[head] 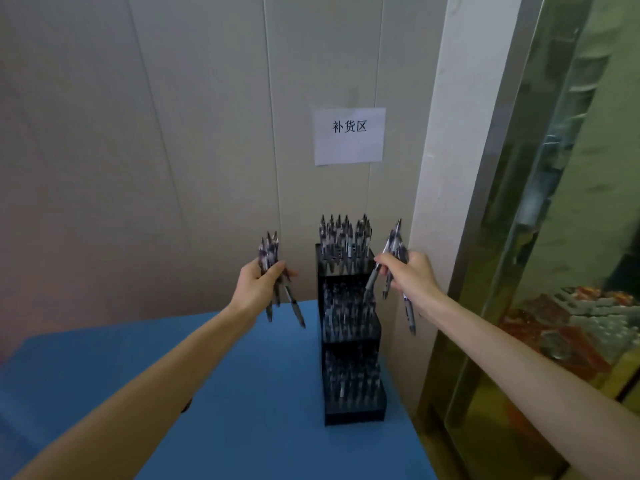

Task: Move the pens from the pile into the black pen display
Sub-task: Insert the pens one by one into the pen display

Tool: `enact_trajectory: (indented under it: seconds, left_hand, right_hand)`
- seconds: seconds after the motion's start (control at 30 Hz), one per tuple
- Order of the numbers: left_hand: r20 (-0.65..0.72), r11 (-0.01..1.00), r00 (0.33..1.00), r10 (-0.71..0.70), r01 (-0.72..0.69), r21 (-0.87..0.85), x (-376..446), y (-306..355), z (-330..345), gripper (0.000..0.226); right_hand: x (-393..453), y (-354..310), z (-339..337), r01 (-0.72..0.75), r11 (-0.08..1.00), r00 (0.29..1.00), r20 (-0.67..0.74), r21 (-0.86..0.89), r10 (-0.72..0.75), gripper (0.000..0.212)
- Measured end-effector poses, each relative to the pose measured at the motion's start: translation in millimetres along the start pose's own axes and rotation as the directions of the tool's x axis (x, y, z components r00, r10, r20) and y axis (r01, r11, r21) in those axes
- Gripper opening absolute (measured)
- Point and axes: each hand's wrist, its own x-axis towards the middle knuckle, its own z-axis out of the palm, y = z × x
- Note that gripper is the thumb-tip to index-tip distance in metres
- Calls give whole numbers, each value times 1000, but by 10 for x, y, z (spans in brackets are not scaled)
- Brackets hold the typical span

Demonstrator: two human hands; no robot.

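**Pens in both hands at the display**

The black pen display (351, 341) stands on the blue table (242, 393) against the wall, its top tier packed with upright pens (344, 237), the lower tiers dark with more. Your left hand (258, 285) curls its fingers around a bundle of pens (270, 271), just left of the display. Your right hand (410, 275) grips several pens (393, 247), one tip angled into the middle tier. A paper sign (349, 135) hangs above
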Motion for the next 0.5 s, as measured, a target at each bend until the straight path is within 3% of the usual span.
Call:
enact_trajectory:
  seconds: [0.13,0.3,0.5]
  left_hand:
    - [-6,995,996,85,-85,44,249,209,182,27]
    - [-2,979,984,179,-178,96,650,418,259,26]
    - [3,971,976,218,-218,95,1017,377,327,28]
  right_hand:
    - [423,-149,-88,50,996,998,36,-69,-48,25]
    - [868,-199,128,147,986,986,90,-80,-139,34]
    - [1123,-56,505,232,964,973,49,-131,-227,35]
